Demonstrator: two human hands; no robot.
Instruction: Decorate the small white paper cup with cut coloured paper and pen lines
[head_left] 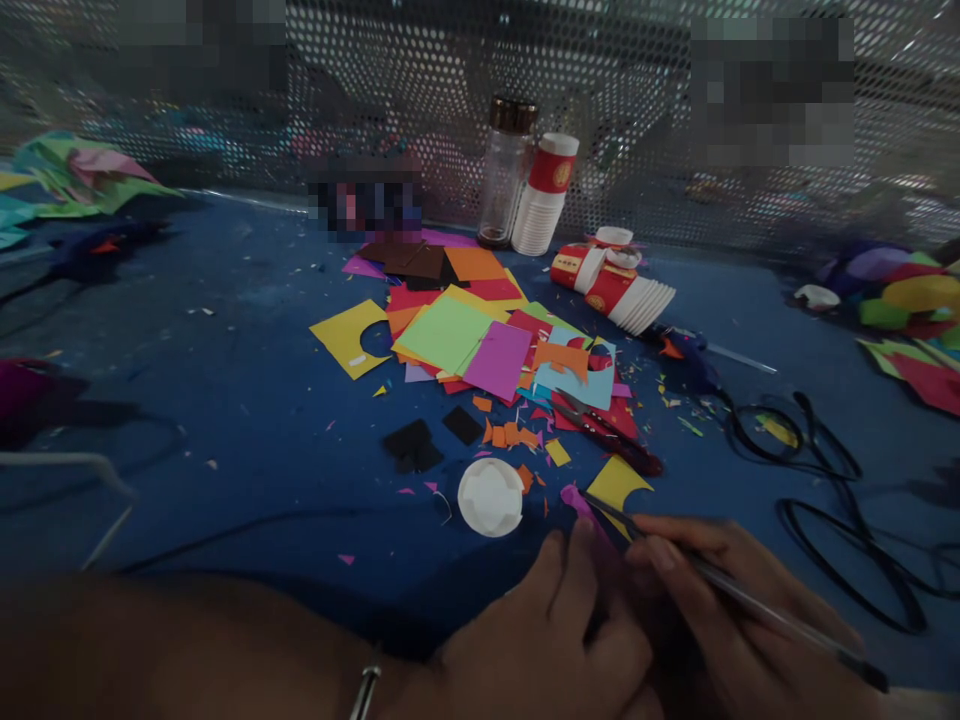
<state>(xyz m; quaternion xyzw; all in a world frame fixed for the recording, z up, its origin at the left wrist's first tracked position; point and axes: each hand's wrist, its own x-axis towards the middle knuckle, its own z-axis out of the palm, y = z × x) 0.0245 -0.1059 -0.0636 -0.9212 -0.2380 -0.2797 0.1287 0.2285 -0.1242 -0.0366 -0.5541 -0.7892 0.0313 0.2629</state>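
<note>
My right hand (739, 625) is closed around a thin pen (750, 598), its tip resting near a purple paper piece (583, 507) at the front of the blue table. My left hand (551, 640) lies beside it with thumb and fingers pinched on that purple piece; a bracelet shows at the wrist. Just beyond the hands lie a yellow paper scrap (616, 482) and a white paper cup (490, 496) with its round end facing up.
A heap of coloured paper sheets (480, 340) and scissors with dark red handles (611, 430) lie mid-table. Behind stand a glass bottle (506, 170) and a stack of paper cups (544, 195); another stack (615, 285) lies tipped. Black cables (832, 490) loop at right. Perforated screen at the back.
</note>
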